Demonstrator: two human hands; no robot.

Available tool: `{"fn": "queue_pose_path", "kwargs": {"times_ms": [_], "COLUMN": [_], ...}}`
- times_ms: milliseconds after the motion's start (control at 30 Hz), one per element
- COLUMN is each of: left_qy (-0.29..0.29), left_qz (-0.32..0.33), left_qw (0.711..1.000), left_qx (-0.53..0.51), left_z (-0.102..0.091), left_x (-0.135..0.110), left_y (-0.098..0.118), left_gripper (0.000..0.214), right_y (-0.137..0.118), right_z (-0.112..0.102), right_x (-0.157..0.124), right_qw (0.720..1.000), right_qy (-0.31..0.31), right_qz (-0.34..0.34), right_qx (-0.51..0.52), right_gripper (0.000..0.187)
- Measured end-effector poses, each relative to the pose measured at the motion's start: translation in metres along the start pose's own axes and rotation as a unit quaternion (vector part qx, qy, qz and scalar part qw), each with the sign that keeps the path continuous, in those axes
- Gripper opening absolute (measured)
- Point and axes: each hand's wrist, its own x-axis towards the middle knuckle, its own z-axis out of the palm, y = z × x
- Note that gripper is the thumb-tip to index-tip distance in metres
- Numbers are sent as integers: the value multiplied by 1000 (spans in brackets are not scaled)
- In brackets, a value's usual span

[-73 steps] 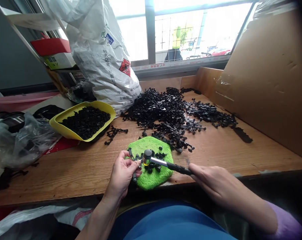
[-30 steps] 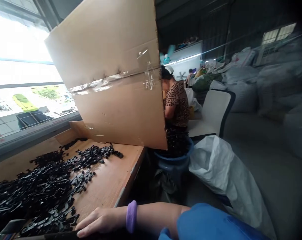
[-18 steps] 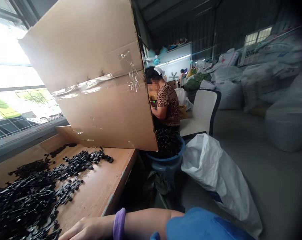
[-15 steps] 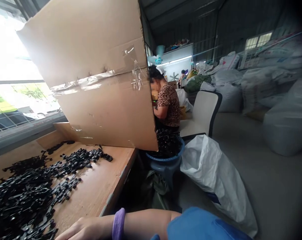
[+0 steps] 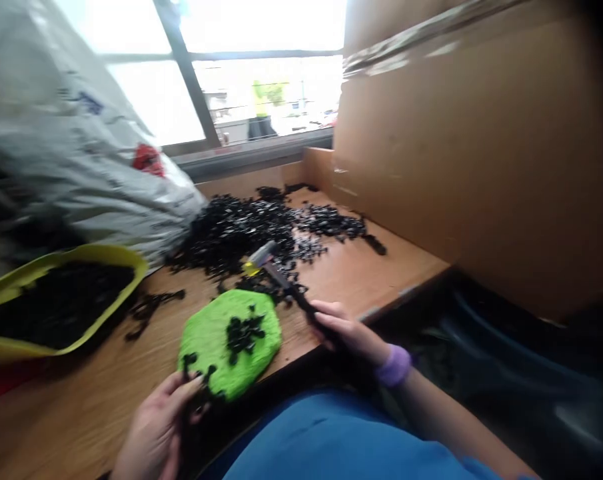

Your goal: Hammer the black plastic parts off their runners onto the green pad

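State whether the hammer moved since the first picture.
Yes, upward in view: the hammer head, earlier over the green pad, now shows beyond its far edge.

Window [image 5: 141, 100]: strong daylight, outside mostly washed to white.
Sack [image 5: 81, 160]: the print is smeared by blur.
Black parts [image 5: 241, 223]: small glints, soft details.
Cardboard [image 5: 456, 153]: darkens toward right.

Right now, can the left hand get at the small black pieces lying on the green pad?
Probably yes: the left hand is by the near left edge of the green pad, and nothing seems to block its way to the small black pieces. But it holds a black part, which could hinder picking.
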Motion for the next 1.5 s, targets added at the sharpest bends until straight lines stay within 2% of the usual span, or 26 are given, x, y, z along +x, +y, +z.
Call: {"fn": "queue_pose_path", "kwargs": {"times_ms": [100, 300, 733, 867, 967, 1100, 1333, 1367, 1500], "left_qy": [-27, -22, -48, -53, -60, -55, -44, -42, -49], "left_qz": [5, 29, -2, 7, 9, 16, 20, 15, 4], "left_qw": [999, 998, 999, 998, 997, 997, 997, 997, 997], "left_qx": [-40, -55, -8, 19, 42, 48, 66, 69, 66], "left_z": [2, 15, 21, 19, 18, 19, 22, 22, 23], "left_x": [0, 0, 4, 7, 9, 11, 11, 11, 11], "left_y": [0, 4, 12, 11, 9, 9, 13, 14, 18], "left_gripper": [27, 22, 21, 20, 17, 18, 20, 19, 19], "right_y": [2, -3, -7, -7, -9, -20, -40, -43, -48], "right_z": [4, 15, 20, 20, 20, 21, 23, 23, 25], "right_x": [2, 2, 4, 3, 0, -9, -15, -15, -17], "right_qw": [1000, 999, 994, 988, 968, 915, 815, 813, 836], "right_qy": [-5, 18, 36, 26, 9, -18, -98, -101, -83], "right_qz": [10, 11, 20, 14, -13, -57, -13, -15, -37], "right_qx": [-5, -38, -98, -152, -251, -399, -571, -574, -541], "right_gripper": [23, 25, 30, 30, 28, 23, 21, 21, 19]}}
